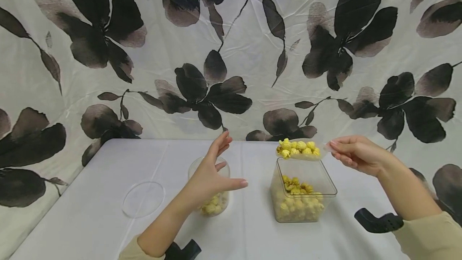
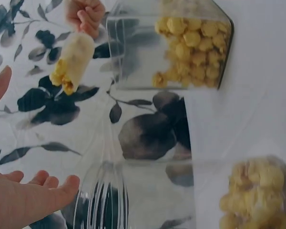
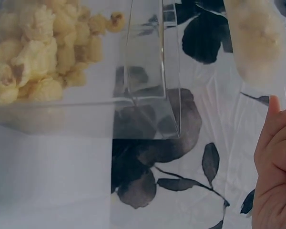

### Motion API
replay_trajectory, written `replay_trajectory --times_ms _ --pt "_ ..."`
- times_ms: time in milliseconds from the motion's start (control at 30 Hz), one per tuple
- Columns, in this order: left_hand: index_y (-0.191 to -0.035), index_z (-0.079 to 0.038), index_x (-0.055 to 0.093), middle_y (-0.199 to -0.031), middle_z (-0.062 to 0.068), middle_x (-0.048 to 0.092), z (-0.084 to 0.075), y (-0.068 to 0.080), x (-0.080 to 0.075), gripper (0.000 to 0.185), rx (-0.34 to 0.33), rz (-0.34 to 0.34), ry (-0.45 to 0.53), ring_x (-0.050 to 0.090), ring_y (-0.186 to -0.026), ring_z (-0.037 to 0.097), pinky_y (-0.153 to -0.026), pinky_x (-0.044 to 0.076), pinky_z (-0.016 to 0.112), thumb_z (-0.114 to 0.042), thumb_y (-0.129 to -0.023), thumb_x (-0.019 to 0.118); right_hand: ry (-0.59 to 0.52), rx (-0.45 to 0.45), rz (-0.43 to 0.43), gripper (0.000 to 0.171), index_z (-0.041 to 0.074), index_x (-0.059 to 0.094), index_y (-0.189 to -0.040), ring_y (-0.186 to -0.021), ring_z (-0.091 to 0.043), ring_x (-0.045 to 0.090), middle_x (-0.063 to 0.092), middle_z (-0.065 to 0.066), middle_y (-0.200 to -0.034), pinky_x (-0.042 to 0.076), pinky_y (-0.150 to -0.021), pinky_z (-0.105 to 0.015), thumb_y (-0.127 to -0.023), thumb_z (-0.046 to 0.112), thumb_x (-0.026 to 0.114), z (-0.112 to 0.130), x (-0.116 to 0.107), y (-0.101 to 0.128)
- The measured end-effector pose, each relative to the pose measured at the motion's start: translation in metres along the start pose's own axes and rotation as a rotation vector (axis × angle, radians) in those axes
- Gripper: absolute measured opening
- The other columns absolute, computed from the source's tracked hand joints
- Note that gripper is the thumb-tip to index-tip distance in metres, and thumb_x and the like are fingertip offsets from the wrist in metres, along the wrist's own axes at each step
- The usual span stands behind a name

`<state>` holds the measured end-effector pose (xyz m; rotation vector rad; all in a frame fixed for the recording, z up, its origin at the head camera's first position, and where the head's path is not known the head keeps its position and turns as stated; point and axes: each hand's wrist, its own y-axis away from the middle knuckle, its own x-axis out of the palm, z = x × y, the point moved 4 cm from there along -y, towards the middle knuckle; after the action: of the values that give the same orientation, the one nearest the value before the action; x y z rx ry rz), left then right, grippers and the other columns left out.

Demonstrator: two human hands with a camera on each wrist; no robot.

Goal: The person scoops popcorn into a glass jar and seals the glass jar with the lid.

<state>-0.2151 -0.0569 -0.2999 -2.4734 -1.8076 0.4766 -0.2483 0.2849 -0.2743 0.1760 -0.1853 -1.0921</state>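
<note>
My right hand (image 1: 333, 147) pinches the handle of a clear scoop (image 1: 299, 148) heaped with yellow popcorn. The scoop hangs level just above the far rim of a square clear container (image 1: 326, 179), which is about half full of popcorn. My left hand (image 1: 228, 161) is open, fingers straight, and hovers at the near side of a round clear jar (image 1: 225, 171) with a little popcorn at its bottom. In the left wrist view the jar (image 2: 148, 195) lies below my fingers (image 2: 38, 191), and the scoop (image 2: 74, 59) shows beyond. In the right wrist view the container (image 3: 148, 71) stands left of the scoop (image 3: 257, 43).
A round clear lid (image 1: 143, 199) lies flat on the white table (image 1: 90, 220) to the left of the jar. A black and white floral cloth (image 1: 231, 51) hangs behind the table. Black wrist mounts (image 1: 379, 222) show near both forearms.
</note>
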Motion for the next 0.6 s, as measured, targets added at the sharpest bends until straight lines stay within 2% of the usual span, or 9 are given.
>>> replay_trajectory --times_ms 267,600 --pt "-0.149 -0.023 0.015 -0.149 -0.001 0.026 0.008 0.007 -0.029 0.11 0.006 -0.041 -0.055 0.021 -0.137 0.017 -0.106 0.028 0.047 -0.011 -0.065 0.085 -0.011 -0.024 0.056 0.02 0.008 0.069 -0.093 -0.049 -0.003 0.046 0.06 0.001 -0.069 0.038 -0.045 -0.011 -0.097 0.01 0.049 0.005 0.008 -0.007" --pt "-0.149 -0.022 0.015 -0.15 0.0 0.025 0.021 0.019 -0.054 0.111 0.007 -0.087 -0.111 0.019 -0.138 0.019 -0.106 0.027 0.049 -0.013 -0.065 0.086 0.012 -0.013 0.029 0.023 0.008 0.068 -0.087 -0.048 -0.003 0.044 0.058 0.001 -0.067 0.037 -0.043 -0.012 -0.097 0.01 0.048 0.009 0.02 -0.02"
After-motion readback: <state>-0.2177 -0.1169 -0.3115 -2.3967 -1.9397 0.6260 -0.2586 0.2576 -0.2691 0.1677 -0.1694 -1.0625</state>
